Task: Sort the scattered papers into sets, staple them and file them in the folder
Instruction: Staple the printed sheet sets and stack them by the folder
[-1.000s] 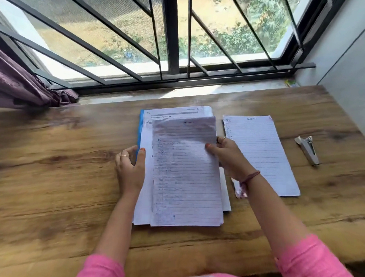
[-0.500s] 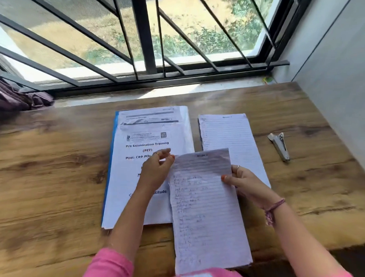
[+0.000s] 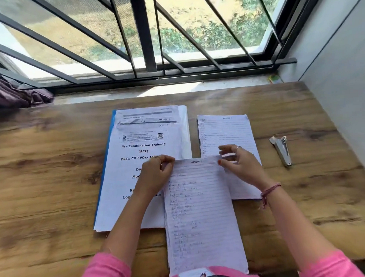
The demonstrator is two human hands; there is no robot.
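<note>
We hold a handwritten lined sheet (image 3: 203, 217) by its far edge with both hands. It lies lengthwise toward us: its far edge sits between the printed stack and the second lined sheet, and its near end extends past the near desk edge over our lap. The left hand (image 3: 155, 174) pinches the sheet's far-left corner, its grip pressed together on the paper between thumb and curled fingers. The right hand (image 3: 240, 165) pinches the far-right corner between thumb and forefinger, the remaining fingers loosely curled above it.

To the left, under the left hand and the sheet's left margin, lies a stack of printed papers (image 3: 135, 157); the top page reads "Pre Examination Training (PET)". The stack rests on a blue folder (image 3: 106, 156), of which only the left edge shows. To the right, partly under the right hand, a second lined sheet (image 3: 225, 131) lies flat on the wooden desk (image 3: 41, 175). Farther right, well apart from the papers, a small metal stapler (image 3: 281, 150) lies on the desk. Beyond the far desk edge we see a barred window (image 3: 139, 43), with purple cloth (image 3: 15, 95) at its left end.
</note>
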